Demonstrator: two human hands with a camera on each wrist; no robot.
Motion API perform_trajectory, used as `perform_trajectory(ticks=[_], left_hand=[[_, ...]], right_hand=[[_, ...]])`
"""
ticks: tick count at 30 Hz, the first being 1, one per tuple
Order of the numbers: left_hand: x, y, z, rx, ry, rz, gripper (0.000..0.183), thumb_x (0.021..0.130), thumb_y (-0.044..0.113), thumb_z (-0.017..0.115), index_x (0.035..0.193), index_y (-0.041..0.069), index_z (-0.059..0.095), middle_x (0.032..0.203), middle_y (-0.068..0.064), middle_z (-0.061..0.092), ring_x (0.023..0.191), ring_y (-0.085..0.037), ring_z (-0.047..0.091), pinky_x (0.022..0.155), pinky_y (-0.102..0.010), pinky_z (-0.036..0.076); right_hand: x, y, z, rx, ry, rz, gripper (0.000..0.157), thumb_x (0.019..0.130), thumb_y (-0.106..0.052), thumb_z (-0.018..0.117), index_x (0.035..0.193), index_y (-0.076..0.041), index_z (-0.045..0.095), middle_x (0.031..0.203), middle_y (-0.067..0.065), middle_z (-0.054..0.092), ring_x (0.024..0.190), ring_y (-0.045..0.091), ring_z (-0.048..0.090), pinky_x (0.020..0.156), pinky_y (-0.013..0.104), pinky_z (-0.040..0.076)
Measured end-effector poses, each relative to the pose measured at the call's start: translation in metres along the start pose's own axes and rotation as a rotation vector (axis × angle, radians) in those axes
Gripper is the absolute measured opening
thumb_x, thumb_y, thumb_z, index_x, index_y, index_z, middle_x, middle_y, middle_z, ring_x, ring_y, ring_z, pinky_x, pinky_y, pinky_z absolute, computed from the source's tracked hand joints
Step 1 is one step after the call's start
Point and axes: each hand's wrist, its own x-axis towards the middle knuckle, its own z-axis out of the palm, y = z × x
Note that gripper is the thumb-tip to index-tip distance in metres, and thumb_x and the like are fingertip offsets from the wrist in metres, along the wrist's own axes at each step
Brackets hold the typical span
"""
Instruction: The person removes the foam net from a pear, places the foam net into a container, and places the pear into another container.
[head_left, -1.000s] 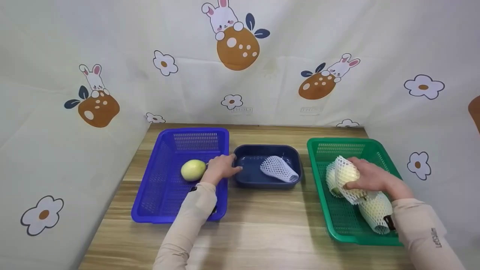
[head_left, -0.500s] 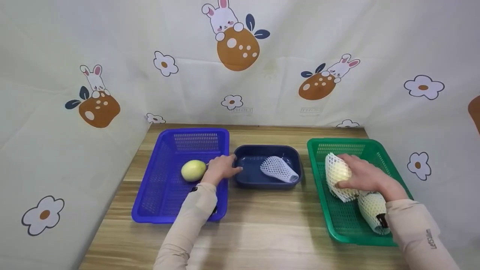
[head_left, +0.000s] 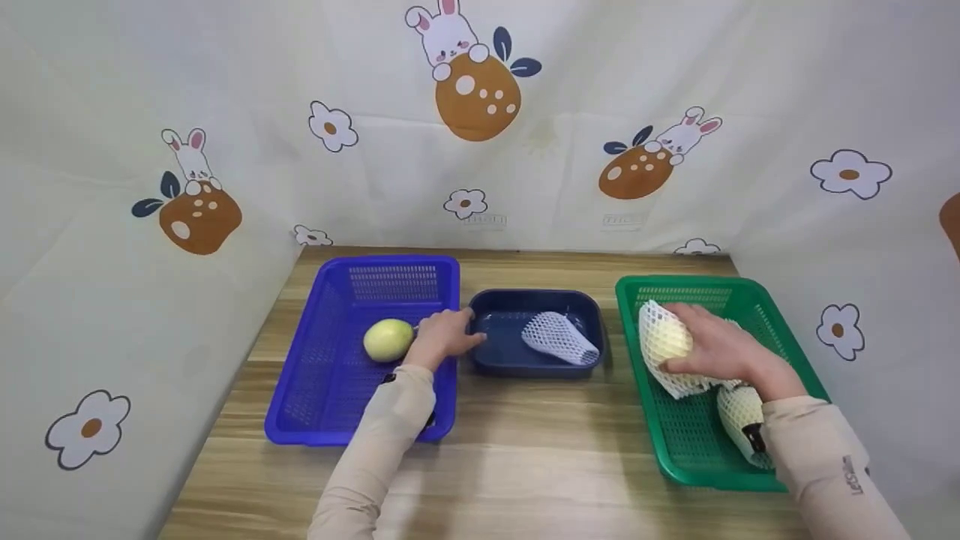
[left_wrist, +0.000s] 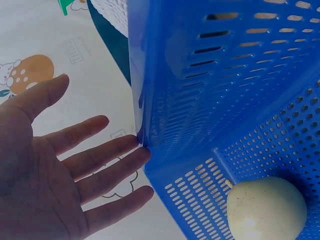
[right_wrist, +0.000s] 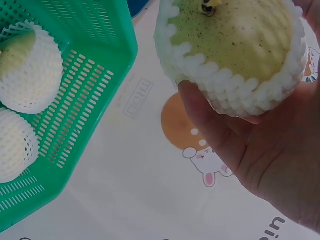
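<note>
My right hand [head_left: 712, 346] grips a pale yellow-green pear [head_left: 670, 339] in a white foam net, above the left part of the green basket [head_left: 679, 442]. The fruit's stem end shows bare in the right wrist view, with the thumb against the net. Two other netted pears [right_wrist: 32, 70] lie in that basket; my hand and sleeve partly cover them in the head view. My left hand [left_wrist: 80, 170] is spread, its fingertips at the right rim of the blue basket [head_left: 330, 397]. Inside that basket sits a bare pear [head_left: 388, 340].
Between the baskets stands a navy tray [head_left: 495, 330] with an empty white foam net [head_left: 559, 339] in it. All stand on a wood-grain table [head_left: 540, 450]. A printed cloth [head_left: 540, 172] hangs behind and along both sides.
My right hand has moved left and slightly up with the netted pear, away from the other pears in the green basket. My left hand stays where it was.
</note>
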Motion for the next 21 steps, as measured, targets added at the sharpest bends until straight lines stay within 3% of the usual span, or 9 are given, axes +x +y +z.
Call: perform_trajectory(ticks=[21], left_hand=[[-0.001,0.000,0.001,-0.007,0.009,0.002,0.051,0.081,0.045,0.057,0.117,0.009,0.054,0.106,-0.016,0.058,0.096,-0.036,0.053,0.078,-0.052,0.039]], right_hand=[[0.012,-0.014,0.009,0.006,0.016,-0.064,0.080,0.065,-0.034,0.074,0.129,-0.004,0.037,0.112,0.015,0.047,0.090,0.026,0.049,0.067,0.042,0.043]])
